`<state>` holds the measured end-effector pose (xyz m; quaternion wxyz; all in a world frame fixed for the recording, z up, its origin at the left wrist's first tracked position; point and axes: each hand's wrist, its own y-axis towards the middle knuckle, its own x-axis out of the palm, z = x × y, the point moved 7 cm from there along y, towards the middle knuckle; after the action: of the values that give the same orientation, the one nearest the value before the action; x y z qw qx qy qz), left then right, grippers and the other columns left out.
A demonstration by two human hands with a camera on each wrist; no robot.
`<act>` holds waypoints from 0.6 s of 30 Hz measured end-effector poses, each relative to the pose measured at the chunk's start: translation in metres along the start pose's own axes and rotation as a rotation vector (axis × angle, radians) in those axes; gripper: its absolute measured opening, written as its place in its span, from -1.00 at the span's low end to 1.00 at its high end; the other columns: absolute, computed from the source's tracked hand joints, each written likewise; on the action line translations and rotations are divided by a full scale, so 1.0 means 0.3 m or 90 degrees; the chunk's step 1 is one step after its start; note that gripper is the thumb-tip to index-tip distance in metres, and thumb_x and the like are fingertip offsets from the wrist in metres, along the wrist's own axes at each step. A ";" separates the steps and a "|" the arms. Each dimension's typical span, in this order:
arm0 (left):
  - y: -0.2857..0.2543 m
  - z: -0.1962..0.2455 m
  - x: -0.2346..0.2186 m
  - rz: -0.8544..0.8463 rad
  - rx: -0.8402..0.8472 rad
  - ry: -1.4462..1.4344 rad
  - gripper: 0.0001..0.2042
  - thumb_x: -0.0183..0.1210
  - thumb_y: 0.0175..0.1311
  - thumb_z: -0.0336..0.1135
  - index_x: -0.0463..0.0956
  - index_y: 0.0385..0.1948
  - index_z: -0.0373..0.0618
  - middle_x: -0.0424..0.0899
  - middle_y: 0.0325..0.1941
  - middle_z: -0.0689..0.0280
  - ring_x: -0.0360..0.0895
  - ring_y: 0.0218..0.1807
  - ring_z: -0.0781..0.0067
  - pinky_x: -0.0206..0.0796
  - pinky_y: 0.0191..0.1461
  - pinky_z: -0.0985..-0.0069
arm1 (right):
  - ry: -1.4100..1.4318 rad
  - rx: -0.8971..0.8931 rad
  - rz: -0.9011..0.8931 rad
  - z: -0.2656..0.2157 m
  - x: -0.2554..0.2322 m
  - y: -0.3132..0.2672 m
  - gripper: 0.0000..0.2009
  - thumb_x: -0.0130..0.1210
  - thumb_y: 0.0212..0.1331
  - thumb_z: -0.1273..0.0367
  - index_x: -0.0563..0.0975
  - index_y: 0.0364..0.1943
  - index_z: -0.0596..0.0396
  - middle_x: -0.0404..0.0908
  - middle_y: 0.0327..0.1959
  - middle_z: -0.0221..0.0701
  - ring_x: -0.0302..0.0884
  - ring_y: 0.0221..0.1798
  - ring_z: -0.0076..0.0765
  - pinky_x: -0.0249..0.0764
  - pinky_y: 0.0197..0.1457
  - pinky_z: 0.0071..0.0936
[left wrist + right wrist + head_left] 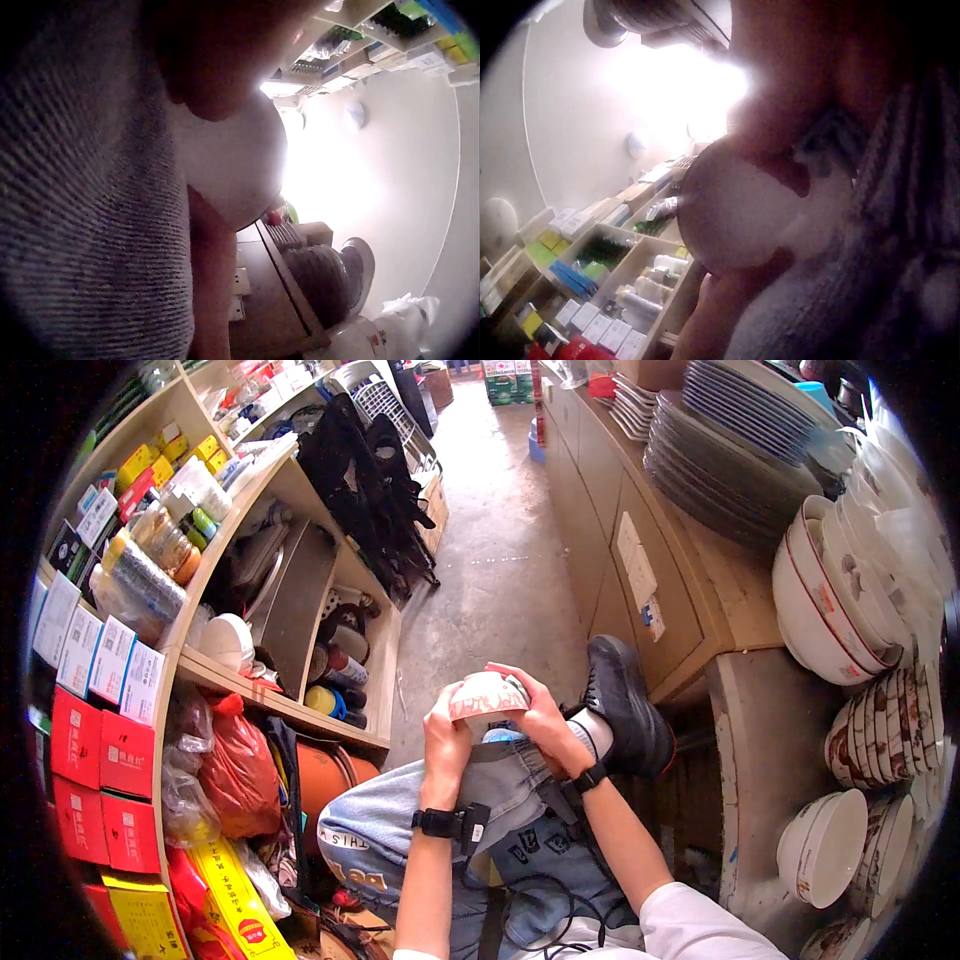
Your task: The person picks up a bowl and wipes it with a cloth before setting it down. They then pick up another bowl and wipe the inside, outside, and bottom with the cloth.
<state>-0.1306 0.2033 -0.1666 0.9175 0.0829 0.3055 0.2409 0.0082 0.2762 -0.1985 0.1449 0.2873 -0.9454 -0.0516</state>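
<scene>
A small white bowl with a red pattern (487,697) is held up over the lap, between both hands. My left hand (447,738) grips its left side, fingers curled round it. On the opposite side my right hand (552,728) grips it as well. The left wrist view shows the pale round face of the bowl (236,161) with a thumb and finger at its edge. From the right wrist, the bowl (727,214) appears between the fingers and thumb. Each wrist wears a black strap.
Stacked plates (725,470) and nested bowls (835,610) crowd the right-hand counter. Wooden shelves (385,650) with boxes, jars and bags line the left. A red plastic bag (240,770) sits low beside the knee. Black cables (560,905) trail over the lap.
</scene>
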 end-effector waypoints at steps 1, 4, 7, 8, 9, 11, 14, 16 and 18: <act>-0.001 0.001 0.000 -0.001 0.001 0.009 -0.68 0.00 0.28 -0.62 0.52 0.05 -0.20 0.65 -0.11 -0.15 0.60 0.08 -0.15 0.47 0.03 0.18 | 0.009 0.002 -0.001 0.013 -0.004 0.003 -0.50 0.21 0.21 0.55 0.43 0.28 0.13 0.60 0.13 -0.37 0.50 0.16 -0.48 0.41 0.24 -0.53; -0.002 -0.028 0.006 -0.022 -0.040 0.024 -0.70 0.06 0.30 -0.55 0.52 0.06 -0.19 0.68 -0.09 -0.11 0.64 0.06 -0.08 0.48 0.03 0.23 | 0.039 0.011 0.010 0.021 -0.008 0.003 -0.52 0.21 0.25 0.50 0.43 0.28 0.14 0.59 0.14 -0.36 0.50 0.18 -0.47 0.40 0.27 -0.52; 0.010 -0.041 0.010 -0.014 -0.043 -0.069 -0.72 0.13 0.33 -0.44 0.52 0.06 -0.18 0.70 -0.09 -0.05 0.68 0.05 0.06 0.48 0.04 0.29 | 0.111 0.028 0.031 0.011 -0.014 -0.001 -0.53 0.20 0.30 0.44 0.42 0.29 0.14 0.58 0.16 -0.37 0.47 0.21 -0.47 0.38 0.29 -0.52; 0.013 -0.046 0.013 -0.015 -0.044 -0.069 -0.72 0.13 0.33 -0.44 0.52 0.06 -0.18 0.70 -0.09 -0.05 0.68 0.05 0.06 0.48 0.04 0.29 | 0.162 0.041 0.041 0.010 -0.018 -0.005 -0.53 0.19 0.32 0.40 0.42 0.30 0.14 0.57 0.16 -0.37 0.46 0.22 -0.47 0.36 0.31 -0.52; 0.015 -0.061 0.022 -0.026 -0.067 -0.137 -0.71 0.15 0.34 -0.38 0.51 0.07 -0.18 0.71 -0.08 -0.01 0.68 0.04 0.16 0.48 0.04 0.33 | 0.209 0.053 0.042 -0.002 -0.018 -0.010 -0.52 0.17 0.30 0.42 0.41 0.31 0.13 0.56 0.17 -0.37 0.44 0.24 -0.45 0.35 0.33 -0.49; 0.011 -0.081 0.037 -0.036 -0.092 -0.204 -0.69 0.18 0.36 -0.33 0.51 0.08 -0.17 0.72 -0.08 0.02 0.67 0.03 0.26 0.47 0.05 0.37 | 0.244 0.071 0.063 -0.009 -0.025 -0.018 -0.51 0.16 0.26 0.45 0.41 0.31 0.12 0.56 0.17 -0.37 0.45 0.23 -0.44 0.34 0.33 -0.47; 0.001 -0.118 0.069 -0.045 -0.088 -0.265 -0.67 0.19 0.38 -0.26 0.50 0.09 -0.20 0.73 -0.14 0.08 0.68 -0.03 0.36 0.49 0.01 0.41 | 0.262 0.096 0.091 0.008 -0.042 -0.015 -0.45 0.13 0.15 0.51 0.41 0.32 0.10 0.56 0.17 -0.37 0.47 0.21 -0.41 0.32 0.36 -0.44; -0.013 -0.157 0.118 -0.162 -0.114 -0.148 -0.64 0.19 0.38 -0.24 0.48 0.12 -0.22 0.73 -0.18 0.15 0.67 -0.09 0.39 0.50 -0.03 0.44 | 0.256 0.087 0.087 -0.005 -0.042 -0.017 -0.44 0.14 0.14 0.51 0.41 0.32 0.08 0.56 0.18 -0.37 0.45 0.23 -0.41 0.29 0.37 -0.44; -0.018 -0.170 0.123 -0.179 -0.113 -0.146 -0.63 0.19 0.39 -0.24 0.47 0.14 -0.22 0.73 -0.19 0.16 0.67 -0.13 0.38 0.51 -0.07 0.44 | 0.256 0.100 0.084 -0.010 -0.043 -0.017 -0.43 0.14 0.13 0.52 0.42 0.31 0.08 0.55 0.18 -0.37 0.44 0.24 -0.41 0.29 0.37 -0.44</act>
<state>-0.1334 0.2170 -0.2283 0.9746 -0.0148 0.1851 0.1253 0.0220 0.2792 -0.1999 0.3109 0.2397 -0.9152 0.0906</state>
